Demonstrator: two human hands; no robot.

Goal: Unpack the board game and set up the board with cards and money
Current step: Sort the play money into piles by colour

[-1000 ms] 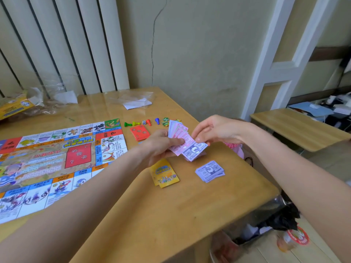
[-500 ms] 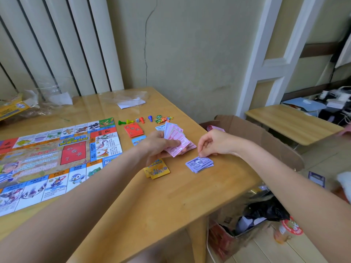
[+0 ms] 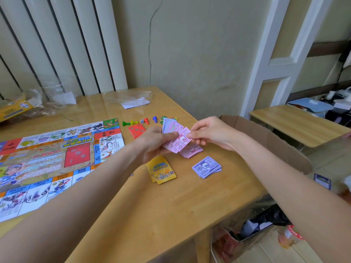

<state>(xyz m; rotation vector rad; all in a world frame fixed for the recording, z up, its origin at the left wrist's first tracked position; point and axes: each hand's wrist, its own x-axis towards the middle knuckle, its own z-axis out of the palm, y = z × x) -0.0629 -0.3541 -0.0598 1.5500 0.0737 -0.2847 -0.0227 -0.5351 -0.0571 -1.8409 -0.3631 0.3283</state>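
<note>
My left hand [image 3: 153, 142] grips a fanned stack of play money [image 3: 173, 134], pink notes in front. My right hand [image 3: 209, 132] pinches the edge of the front pink note. Below them on the wooden table [image 3: 171, 205] lie a small pile of pink notes [image 3: 191, 149], a pile of purple notes [image 3: 207, 167] and a yellow card deck [image 3: 161, 170]. A red card deck [image 3: 136, 130] lies beside the unfolded game board [image 3: 47, 158] at the left. Coloured pawns [image 3: 146, 120] and a die [image 3: 142, 121] sit behind the cards.
Clear plastic wrapping with white paper [image 3: 133, 100] and the yellow game box [image 3: 13, 109] lie at the table's back. An open cardboard box [image 3: 269, 141] stands right of the table, with a second wooden table [image 3: 296, 124] beyond. Bags and clutter sit on the floor below the table's edge.
My right hand set a note down by the purple pile, then came back up to the fan and took hold of a pink note. A pink pile now lies on the table.
</note>
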